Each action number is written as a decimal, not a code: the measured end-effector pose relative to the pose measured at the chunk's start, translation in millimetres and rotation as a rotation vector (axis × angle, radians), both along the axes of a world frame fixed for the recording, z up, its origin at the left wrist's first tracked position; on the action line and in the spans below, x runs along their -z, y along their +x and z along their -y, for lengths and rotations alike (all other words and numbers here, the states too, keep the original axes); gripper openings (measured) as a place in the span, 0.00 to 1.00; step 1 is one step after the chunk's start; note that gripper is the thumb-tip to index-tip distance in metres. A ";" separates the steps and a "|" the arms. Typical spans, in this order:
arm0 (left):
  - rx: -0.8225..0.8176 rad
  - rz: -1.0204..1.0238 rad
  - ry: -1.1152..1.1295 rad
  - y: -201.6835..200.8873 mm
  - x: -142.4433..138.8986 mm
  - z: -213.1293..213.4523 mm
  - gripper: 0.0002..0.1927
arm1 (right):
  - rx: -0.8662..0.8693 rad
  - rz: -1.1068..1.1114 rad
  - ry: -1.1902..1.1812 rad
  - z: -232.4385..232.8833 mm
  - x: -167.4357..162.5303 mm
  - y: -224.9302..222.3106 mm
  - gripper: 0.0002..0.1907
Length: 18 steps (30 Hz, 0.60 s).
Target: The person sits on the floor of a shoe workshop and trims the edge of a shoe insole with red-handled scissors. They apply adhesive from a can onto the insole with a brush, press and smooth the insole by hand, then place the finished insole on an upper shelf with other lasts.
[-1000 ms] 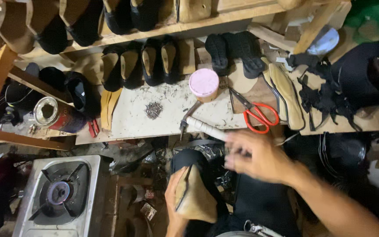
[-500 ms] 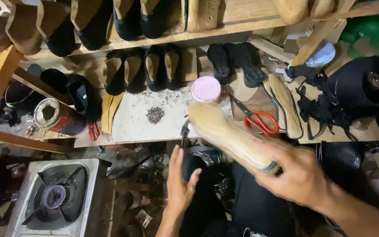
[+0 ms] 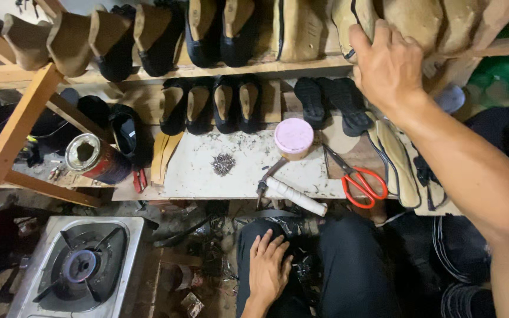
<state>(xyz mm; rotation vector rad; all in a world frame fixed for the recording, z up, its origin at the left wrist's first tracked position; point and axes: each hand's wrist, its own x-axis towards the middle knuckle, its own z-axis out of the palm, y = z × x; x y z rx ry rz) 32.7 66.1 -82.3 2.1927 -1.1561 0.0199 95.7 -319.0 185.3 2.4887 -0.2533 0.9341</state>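
Light is coming from overhead and hitting the pale workboard (image 3: 207, 171) hardest, while the lower frame is sinking into murky shadow. Wide-angle lens is bending the edges; the forearm at right is looking slightly soft.

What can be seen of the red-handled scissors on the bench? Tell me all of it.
The red-handled scissors lie flat on the workbench, right of the pink-lidded tub and the white-wrapped tool. Two red loop handles point toward the person; the dark metal blades look shut and angle up-left toward the tub. They rest partly on a brown board, beside tan insoles. No hand touches them.
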 end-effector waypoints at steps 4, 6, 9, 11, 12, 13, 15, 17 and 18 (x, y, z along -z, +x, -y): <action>-0.006 -0.055 0.012 4.7 0.5 -2.2 0.17 | -0.006 0.016 0.024 -3.5 8.1 21.2 0.33; -0.011 -0.070 0.013 5.9 0.5 -0.9 0.16 | 0.003 0.016 0.001 -7.4 8.6 26.5 0.33; -0.002 -0.084 0.017 6.8 -0.8 1.5 0.16 | 0.026 -0.056 0.071 -12.1 2.1 26.2 0.34; -0.007 -0.083 0.019 6.6 -2.6 2.1 0.16 | 0.012 -0.076 0.096 -16.3 -3.9 22.7 0.35; -0.007 -0.082 0.020 6.3 -3.8 2.0 0.16 | 0.007 -0.086 0.109 -18.2 -7.1 20.1 0.36; -0.001 -0.089 0.033 5.7 -4.9 2.0 0.16 | 0.006 -0.114 0.122 -19.4 -10.2 16.9 0.39; 0.005 -0.099 0.064 5.0 -7.0 1.2 0.17 | -0.001 -0.167 0.154 -19.5 -14.4 11.7 0.45; 0.005 -0.089 0.054 3.8 -8.6 0.7 0.17 | -0.138 -0.059 0.136 -9.0 -18.8 3.0 0.42; 0.003 -0.086 0.046 3.1 -9.2 0.5 0.17 | -0.209 -0.006 0.125 -0.8 -19.9 -0.2 0.41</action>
